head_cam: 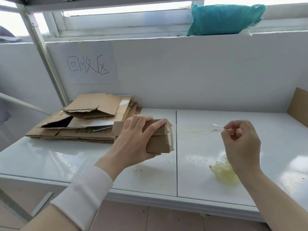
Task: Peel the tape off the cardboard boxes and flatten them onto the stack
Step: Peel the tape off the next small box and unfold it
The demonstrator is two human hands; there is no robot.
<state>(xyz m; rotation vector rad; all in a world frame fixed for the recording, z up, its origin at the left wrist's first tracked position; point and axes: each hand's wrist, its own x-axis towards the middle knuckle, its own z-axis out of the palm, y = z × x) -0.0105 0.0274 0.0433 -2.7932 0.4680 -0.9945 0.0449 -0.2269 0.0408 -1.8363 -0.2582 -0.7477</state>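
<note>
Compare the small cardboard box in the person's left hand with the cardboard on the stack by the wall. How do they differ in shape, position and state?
The small box keeps its boxy form; the stack holds cardboard pressed flat.
The box is held off the table in the left hand; the stack lies on the table.
A clear tape strip runs from the box to the right hand; nothing pulls at the stack.
Both are brown corrugated cardboard.

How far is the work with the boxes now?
Done: several flattened boxes lie on the stack, and a tape wad sits on the table. In hand: left hand holds a small box; right hand pulls its tape strip. Left: flatten and stack it.
</note>
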